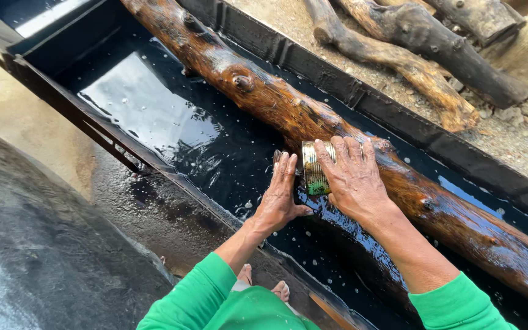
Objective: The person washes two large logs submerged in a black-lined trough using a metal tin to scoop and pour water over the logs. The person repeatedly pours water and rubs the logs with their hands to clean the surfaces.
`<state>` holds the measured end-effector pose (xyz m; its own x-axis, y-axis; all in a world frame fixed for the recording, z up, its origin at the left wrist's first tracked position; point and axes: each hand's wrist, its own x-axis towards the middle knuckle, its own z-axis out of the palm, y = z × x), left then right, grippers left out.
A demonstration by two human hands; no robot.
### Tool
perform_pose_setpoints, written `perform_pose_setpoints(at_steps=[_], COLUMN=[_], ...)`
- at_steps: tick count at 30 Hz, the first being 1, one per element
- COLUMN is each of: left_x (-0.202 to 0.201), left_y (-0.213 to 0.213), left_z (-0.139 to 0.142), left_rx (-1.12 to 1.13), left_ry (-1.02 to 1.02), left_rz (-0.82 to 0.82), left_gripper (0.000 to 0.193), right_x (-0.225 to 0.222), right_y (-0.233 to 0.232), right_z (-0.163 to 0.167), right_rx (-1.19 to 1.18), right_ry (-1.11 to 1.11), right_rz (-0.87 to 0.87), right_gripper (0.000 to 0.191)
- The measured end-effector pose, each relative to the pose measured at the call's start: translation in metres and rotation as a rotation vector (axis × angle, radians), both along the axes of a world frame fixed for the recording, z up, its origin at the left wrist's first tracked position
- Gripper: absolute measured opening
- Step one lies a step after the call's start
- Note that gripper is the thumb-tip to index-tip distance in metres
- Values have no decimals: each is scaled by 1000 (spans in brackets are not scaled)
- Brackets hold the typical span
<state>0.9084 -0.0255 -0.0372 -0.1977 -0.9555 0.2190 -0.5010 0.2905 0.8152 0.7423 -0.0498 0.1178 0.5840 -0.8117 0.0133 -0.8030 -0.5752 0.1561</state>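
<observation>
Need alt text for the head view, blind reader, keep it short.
A person's right hand holds a small ribbed metal can against a long wet reddish-brown log lying in a black trough of dark liquid. The left hand rests flat on the log beside the can. Dry logs lie on gravel beyond.

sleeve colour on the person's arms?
Bright green sleeves, clearest in the head view.

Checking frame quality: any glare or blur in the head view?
Head view: daylight, sharp overall; bright sky glare on the dark liquid in the trough; wet sheen on the log; tin can and both hands, left, right, crisp.
</observation>
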Motion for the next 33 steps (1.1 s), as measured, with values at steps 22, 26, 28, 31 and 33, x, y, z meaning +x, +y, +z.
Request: perform_pose_setpoints(at_steps=[22,26,28,31,33], left_x=[49,59,59,62,66], left_y=[13,14,12,7,1], left_z=[57,86,93,97,96], left_rx=[218,-118,-360,-218,-140], left_ry=[171,154,21,117,73], left_rz=[5,-121,-138,-260,-196], left_gripper=[90,69,58,42,27], right_x=[-27,-10,9,36,48], right_y=[13,27,29,31,32], right_z=[-27,-41,-45,-46,-47], right_rx=[31,-30,-78,-156,-182], right_ry=[-511,-633,-683,-724,-724], right_rz=[-177,-243,-231,-217,-238], right_gripper=[117,118,118,118,116])
